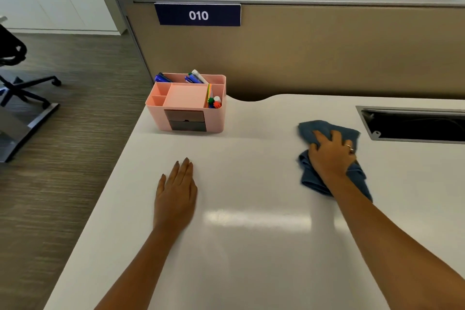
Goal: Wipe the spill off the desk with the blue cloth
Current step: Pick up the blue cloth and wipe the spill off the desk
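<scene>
The right hand (331,152) presses on the bunched blue cloth (324,158) at right of centre, fingers curled into it. The left hand (176,191) lies flat and empty on the white desk (251,259). No spill is visible, so wiping seems nearly finished. Bare desk lies leftward; a cable slot (412,124) sits near the cloth's right.

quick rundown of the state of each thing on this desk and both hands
blue cloth: crumpled, flat on the desk, pinned under the right hand
right hand: pressing on the cloth, fingers curled into it
left hand: open, palm flat on the desk, holding nothing
desk: glossy, no spill discernible
pink organizer: upright, pens in back compartment, both drawers shut
cable tray: open
</scene>
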{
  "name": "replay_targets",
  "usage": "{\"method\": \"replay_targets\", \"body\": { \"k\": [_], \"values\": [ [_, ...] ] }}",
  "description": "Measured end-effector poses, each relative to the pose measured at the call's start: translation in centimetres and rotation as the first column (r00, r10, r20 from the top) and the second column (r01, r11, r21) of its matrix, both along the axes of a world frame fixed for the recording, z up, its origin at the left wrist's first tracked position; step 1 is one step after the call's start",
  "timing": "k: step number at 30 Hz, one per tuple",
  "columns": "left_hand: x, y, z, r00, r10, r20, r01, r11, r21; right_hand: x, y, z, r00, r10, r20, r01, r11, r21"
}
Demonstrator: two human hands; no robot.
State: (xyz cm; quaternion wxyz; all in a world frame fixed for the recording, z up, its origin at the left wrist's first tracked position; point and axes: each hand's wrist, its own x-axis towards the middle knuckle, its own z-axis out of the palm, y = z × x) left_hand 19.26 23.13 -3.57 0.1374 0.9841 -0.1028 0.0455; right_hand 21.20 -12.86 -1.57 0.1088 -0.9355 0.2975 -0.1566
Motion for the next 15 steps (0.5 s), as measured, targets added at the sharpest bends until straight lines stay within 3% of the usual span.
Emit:
{"method": "replay_targets", "body": {
  "k": [8, 15],
  "values": [
    [0.1, -0.1, 0.0, 1.0, 0.002, 0.007, -0.002, 1.0, 0.006, 1.7, 17.3, -0.1, 0.895, 0.444, -0.047, -0.446, 0.894, -0.035],
    [0.1, 0.2, -0.2, 1.0, -0.004, -0.009, 0.004, 1.0, -0.018, -5.7, 19.9, -0.4, 0.848, 0.529, -0.027, -0.529, 0.841, -0.116]
  ]
}}
